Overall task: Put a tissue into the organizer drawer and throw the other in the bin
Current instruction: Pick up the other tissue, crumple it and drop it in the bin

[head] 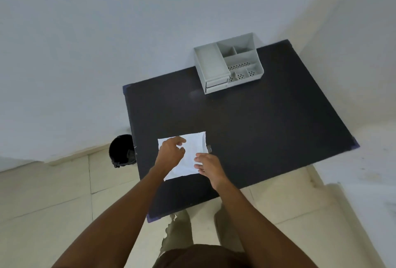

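A white tissue (194,145) lies flat near the front left of the dark table (257,128); whether a second tissue lies under it I cannot tell. My left hand (170,153) hovers over the tissue's left part, fingers curled and apart. My right hand (209,166) rests at the tissue's right front corner, fingertips touching it. A grey organizer (228,63) with open compartments and two small drawers at its front left stands at the table's far edge; both drawers look closed. A black bin (121,150) stands on the floor just left of the table.
A pale wall runs behind and to the right of the table. Tiled floor lies in front and to the left. My legs are below the table's front edge.
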